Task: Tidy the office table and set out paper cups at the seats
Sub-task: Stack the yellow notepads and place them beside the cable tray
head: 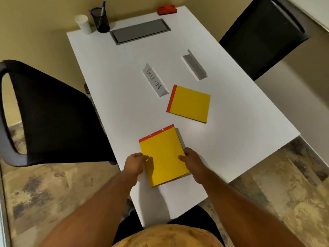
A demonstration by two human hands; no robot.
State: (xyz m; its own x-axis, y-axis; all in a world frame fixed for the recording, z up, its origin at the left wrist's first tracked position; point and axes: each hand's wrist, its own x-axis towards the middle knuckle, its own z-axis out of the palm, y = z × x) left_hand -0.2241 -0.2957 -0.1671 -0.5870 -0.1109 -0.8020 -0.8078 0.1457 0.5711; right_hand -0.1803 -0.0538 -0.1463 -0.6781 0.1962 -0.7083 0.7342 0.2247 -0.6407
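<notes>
Head view: both hands' fingers, left hand and right hand, grip a yellow notepad stack between them on the counter.

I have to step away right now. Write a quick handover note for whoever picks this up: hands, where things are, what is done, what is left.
Left hand and right hand grip the near yellow notepad by its sides, at the near table edge.
Second yellow notepad lies loose mid-table, beside the CHECK-IN sign; a blank sign lies further right.
Stacked paper cups stand at the far left corner by the pen holder.
Left: gather the pads, set out the cups; none is at a seat yet.
</notes>
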